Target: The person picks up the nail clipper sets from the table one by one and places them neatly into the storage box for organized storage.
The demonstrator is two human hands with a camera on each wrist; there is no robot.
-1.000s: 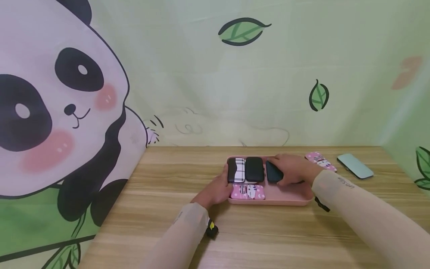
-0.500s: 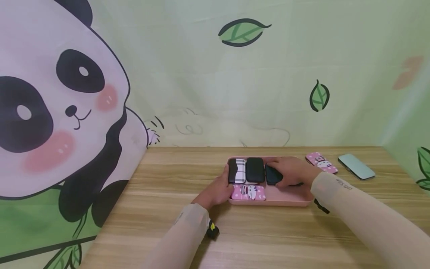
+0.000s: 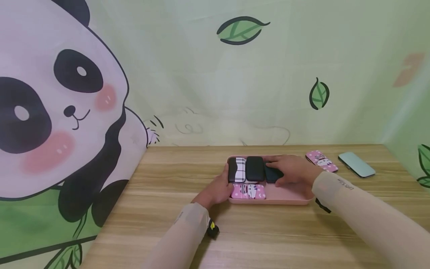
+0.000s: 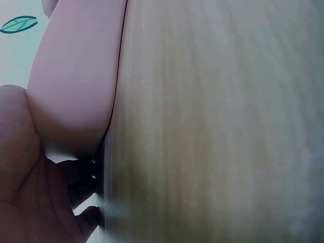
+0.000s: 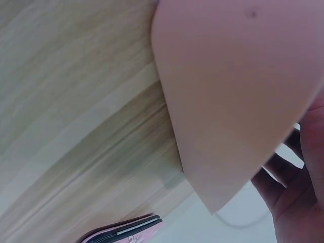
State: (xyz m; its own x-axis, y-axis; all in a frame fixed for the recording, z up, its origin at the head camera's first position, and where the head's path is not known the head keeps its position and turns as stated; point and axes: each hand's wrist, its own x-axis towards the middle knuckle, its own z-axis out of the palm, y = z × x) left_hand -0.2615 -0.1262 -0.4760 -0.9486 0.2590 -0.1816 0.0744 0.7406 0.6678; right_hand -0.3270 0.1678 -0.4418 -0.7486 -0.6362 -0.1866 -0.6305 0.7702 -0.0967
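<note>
A shallow pink tray stands on the table. My left hand grips its left end, with the thumb by the rim and the fingers around the outer wall. Inside, a black-and-white plaid case lies beside a black case, and a pink cartoon case lies along the front. My right hand spreads over a dark flat case to the right of the black one, its fingers touching the top and hiding part of it. The right wrist view shows the tray's outer wall below that hand.
On the table, right of the tray, lie another pink cartoon case and a pale blue case. Behind the table's back edge hangs a backdrop with a panda and leaves.
The dark flat case has gone from being held by my right hand to lying flatter beside the black case. The right fingers have loosened and spread. My left hand stays at the tray.
</note>
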